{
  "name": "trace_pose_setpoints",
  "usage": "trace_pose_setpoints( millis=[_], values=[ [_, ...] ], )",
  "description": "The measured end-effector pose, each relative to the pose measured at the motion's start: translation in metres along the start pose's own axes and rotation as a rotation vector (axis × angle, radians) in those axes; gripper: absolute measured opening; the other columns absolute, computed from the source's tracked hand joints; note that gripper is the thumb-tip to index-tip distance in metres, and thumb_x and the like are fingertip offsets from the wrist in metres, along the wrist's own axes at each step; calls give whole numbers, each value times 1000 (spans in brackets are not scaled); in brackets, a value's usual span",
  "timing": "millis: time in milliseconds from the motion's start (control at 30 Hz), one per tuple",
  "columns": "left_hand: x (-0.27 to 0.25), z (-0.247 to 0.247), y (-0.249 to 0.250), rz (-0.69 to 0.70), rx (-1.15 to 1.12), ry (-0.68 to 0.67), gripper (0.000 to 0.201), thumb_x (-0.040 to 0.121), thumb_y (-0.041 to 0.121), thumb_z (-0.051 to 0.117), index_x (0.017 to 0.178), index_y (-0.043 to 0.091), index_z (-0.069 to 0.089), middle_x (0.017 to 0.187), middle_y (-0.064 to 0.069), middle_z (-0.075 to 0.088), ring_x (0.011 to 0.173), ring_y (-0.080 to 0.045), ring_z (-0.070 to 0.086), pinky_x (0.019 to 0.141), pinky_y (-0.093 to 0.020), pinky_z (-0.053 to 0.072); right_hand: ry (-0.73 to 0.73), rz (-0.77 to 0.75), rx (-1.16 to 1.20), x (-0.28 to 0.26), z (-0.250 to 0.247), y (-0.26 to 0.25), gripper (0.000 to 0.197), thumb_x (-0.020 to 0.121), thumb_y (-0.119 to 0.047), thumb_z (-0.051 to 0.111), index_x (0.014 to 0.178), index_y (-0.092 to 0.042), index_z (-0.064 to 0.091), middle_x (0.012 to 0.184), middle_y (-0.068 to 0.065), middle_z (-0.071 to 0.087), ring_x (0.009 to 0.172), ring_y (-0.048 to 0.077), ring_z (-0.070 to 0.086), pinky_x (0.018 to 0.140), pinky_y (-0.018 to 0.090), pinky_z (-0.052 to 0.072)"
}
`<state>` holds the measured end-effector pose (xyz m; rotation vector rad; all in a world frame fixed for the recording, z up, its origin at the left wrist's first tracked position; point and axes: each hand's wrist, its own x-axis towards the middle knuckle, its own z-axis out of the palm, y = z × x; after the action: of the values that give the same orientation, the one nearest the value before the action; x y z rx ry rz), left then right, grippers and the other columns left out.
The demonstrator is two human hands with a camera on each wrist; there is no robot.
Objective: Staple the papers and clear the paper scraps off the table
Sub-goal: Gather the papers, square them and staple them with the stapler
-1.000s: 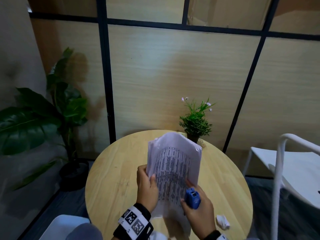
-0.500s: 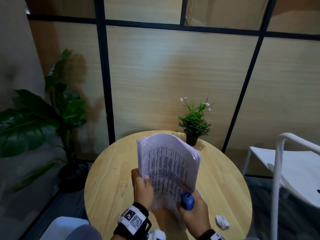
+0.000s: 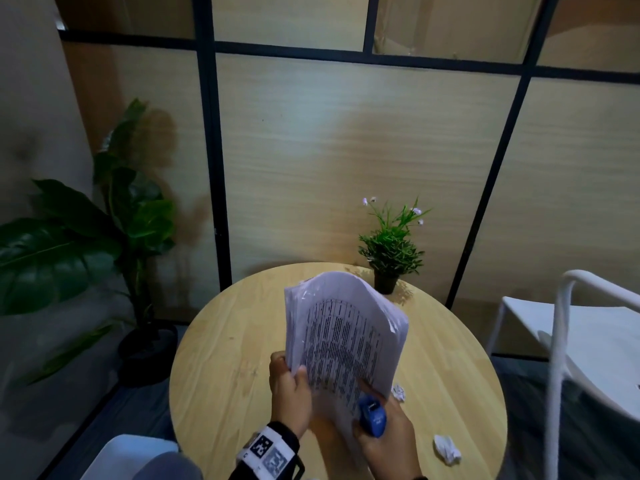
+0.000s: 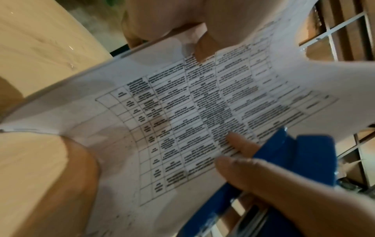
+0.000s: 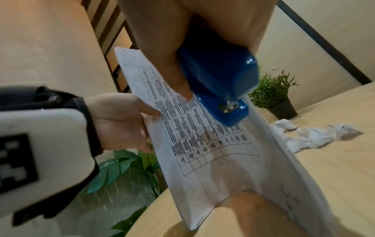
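The papers [image 3: 341,337] were held up above the round table [image 3: 221,368], standing nearly upright with their top edge curling over and a printed grid of text facing the person. The left hand [image 3: 291,393] gripped the stack at its lower left edge, thumb on the printed face and fingers behind. The right hand [image 3: 384,441] was wrapped around a blue stapler [image 3: 372,415], which sat against the lower right part of the stack; from the right wrist the stapler's [image 5: 221,80] nose lay over the printed sheet, with the thumb pressing on the paper beside it, though whether the sheets were actually inside its mouth could not be told. In the left wrist view the right hand's fingertips [image 4: 239,142] touched the sheet next to the blue body. Two crumpled scraps lay on the table to the right of the hands, one [image 3: 398,392] just beside the stack, the other [image 3: 447,449] nearer the table's front edge. A small potted plant [image 3: 391,251] stood at the far edge of the table, behind the papers
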<state>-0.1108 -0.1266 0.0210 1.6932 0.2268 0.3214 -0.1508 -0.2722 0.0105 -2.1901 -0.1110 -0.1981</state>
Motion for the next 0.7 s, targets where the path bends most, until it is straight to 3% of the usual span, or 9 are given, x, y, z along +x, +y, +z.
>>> trace_pose_setpoints(
  millis=[33, 100, 233, 333, 433, 467, 567, 633, 700],
  values=[
    [2, -2, 6, 3, -32, -9, 14, 94, 10, 45, 98, 22, 39, 104, -17, 58, 92, -31, 60, 85, -49, 52, 47, -12, 30, 1, -2, -1, 64, 77, -8, 66, 104, -66, 53, 107, -10, 57, 112, 17, 58, 76, 3, 34],
    [8, -8, 23, 47, -92, -38, 11, 94, 13, 50, 103, 19, 46, 97, -8, 63, 91, -27, 63, 85, -46, 54, 119, -32, 48, 4, -6, -3, 49, 73, -4, 66, 99, -45, 59, 100, -18, 57, 107, 16, 61, 72, -2, 36],
    [26, -23, 65, 207, -126, -70, 13, 89, 10, 61, 100, 17, 60, 92, -2, 68, 86, -18, 65, 79, -30, 53, 201, -85, 78, 8, -15, -4, 58, 64, -3, 64, 80, -59, 62, 101, -14, 63, 91, -8, 59, 73, -2, 39],
    [37, -31, 89, 287, -147, -86, 13, 86, 11, 65, 91, 23, 64, 85, 5, 69, 75, -3, 64, 67, -13, 53, 252, -149, 94, 10, -32, -21, 51, 66, 2, 70, 78, -47, 66, 103, -15, 53, 93, -13, 52, 79, 6, 43],
    [44, -35, 98, 304, -170, -93, 16, 82, 11, 69, 79, 26, 65, 77, 3, 68, 69, -7, 62, 62, -11, 51, 396, -339, 79, 15, -60, -51, 40, 71, -4, 73, 85, -40, 61, 107, -14, 45, 103, -15, 46, 86, 3, 38],
    [46, -35, 99, 294, -182, -90, 15, 82, 11, 70, 77, 25, 66, 77, 1, 68, 69, -10, 62, 61, -12, 51, 464, -403, 82, 16, -70, -65, 35, 71, -10, 71, 86, -39, 60, 111, -11, 45, 109, -15, 44, 93, 4, 36],
    [48, -36, 96, 284, -207, -77, 10, 81, 12, 71, 77, 20, 67, 78, -4, 68, 70, -13, 61, 63, -18, 52, 648, -609, 145, 20, -97, -107, 15, 74, -21, 65, 86, -29, 58, 122, 12, 49, 120, 17, 49, 105, 17, 35],
    [47, -36, 95, 280, -227, -90, 3, 81, 11, 71, 79, 12, 68, 77, -8, 67, 70, -15, 60, 64, -25, 52, 719, -736, 221, 24, -106, -133, 10, 77, -19, 65, 83, -16, 58, 107, 19, 57, 108, 26, 57, 98, 29, 45],
    [47, -36, 95, 283, -247, -109, 4, 80, 10, 71, 82, 7, 69, 78, -12, 67, 70, -16, 60, 65, -28, 52, 681, -754, 429, 28, -103, -155, 8, 79, -18, 65, 80, -15, 58, 86, 9, 64, 84, 25, 65, 77, 41, 54]
  ],
)
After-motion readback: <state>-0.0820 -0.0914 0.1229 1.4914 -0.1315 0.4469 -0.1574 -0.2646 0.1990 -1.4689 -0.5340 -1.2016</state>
